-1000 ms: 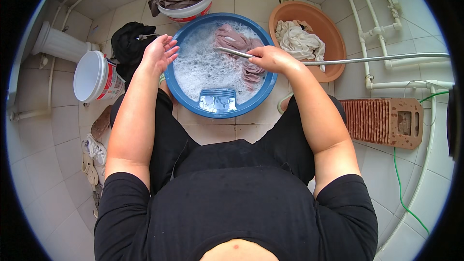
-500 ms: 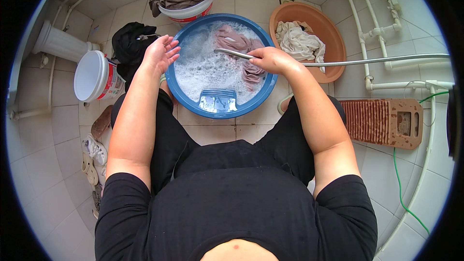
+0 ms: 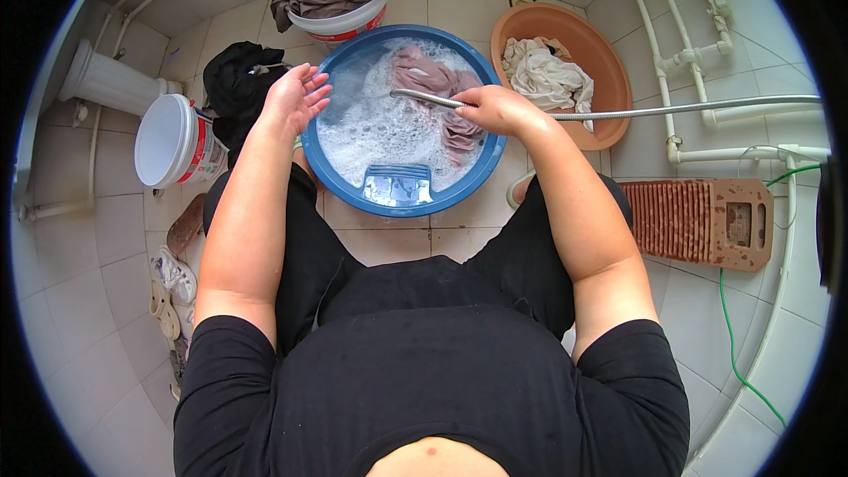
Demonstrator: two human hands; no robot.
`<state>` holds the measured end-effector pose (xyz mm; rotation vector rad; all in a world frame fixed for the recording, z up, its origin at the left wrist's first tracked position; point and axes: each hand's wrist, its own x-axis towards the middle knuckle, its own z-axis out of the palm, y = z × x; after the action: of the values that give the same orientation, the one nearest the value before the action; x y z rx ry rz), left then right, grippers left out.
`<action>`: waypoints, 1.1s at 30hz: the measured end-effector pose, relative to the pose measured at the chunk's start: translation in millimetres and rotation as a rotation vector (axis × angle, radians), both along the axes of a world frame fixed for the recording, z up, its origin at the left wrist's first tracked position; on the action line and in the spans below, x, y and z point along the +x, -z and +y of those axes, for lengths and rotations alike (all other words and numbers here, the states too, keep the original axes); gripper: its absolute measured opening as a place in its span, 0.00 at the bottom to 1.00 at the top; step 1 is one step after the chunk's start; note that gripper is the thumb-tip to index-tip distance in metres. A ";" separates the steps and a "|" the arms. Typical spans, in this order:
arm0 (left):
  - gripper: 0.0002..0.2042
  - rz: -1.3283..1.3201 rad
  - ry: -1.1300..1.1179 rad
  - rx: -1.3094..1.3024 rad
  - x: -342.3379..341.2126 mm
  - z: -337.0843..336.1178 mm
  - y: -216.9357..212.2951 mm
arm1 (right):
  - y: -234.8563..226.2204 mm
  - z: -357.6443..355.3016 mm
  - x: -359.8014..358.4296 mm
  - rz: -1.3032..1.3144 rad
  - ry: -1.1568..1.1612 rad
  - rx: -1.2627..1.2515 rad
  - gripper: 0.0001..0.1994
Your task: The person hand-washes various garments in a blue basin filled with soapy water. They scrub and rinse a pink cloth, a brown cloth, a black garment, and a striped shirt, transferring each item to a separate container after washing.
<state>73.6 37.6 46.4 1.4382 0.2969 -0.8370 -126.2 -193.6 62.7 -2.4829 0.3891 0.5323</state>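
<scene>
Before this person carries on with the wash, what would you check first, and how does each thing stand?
1. Right hand gripping the metal hose: ok.
2. Hose end over the blue basin, not the floor: ok.
3. Left hand free, open at the basin's rim: ok.
4. Pink garment inside the basin, in suds: ok.
5. Water running from the hose: cannot tell.
6. Brown tub with the white cloth within reach, beside the basin: ok.

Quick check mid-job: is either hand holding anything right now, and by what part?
The right hand grips the metal hose near its outlet end, over the blue basin. The left hand is open and holds nothing.
</scene>
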 end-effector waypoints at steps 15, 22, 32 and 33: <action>0.19 0.016 0.018 -0.017 0.1 -3.1 1.4 | 3.6 -2.8 -1.4 0.023 0.019 -0.010 0.17; 0.18 0.023 0.021 -0.017 0.1 -3.7 2.0 | 5.5 -2.6 -2.3 0.020 0.027 -0.017 0.17; 0.18 0.022 0.020 -0.030 -2.8 -5.3 -0.9 | 3.8 -2.6 -4.7 0.043 0.027 -0.004 0.18; 0.18 0.023 0.022 -0.030 -3.3 -5.6 -1.8 | 4.6 -2.8 -4.7 0.045 0.032 0.000 0.18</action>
<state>70.3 32.0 48.3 1.4072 0.2855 -0.8726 -130.9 -196.4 58.1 -2.4637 0.4461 0.5763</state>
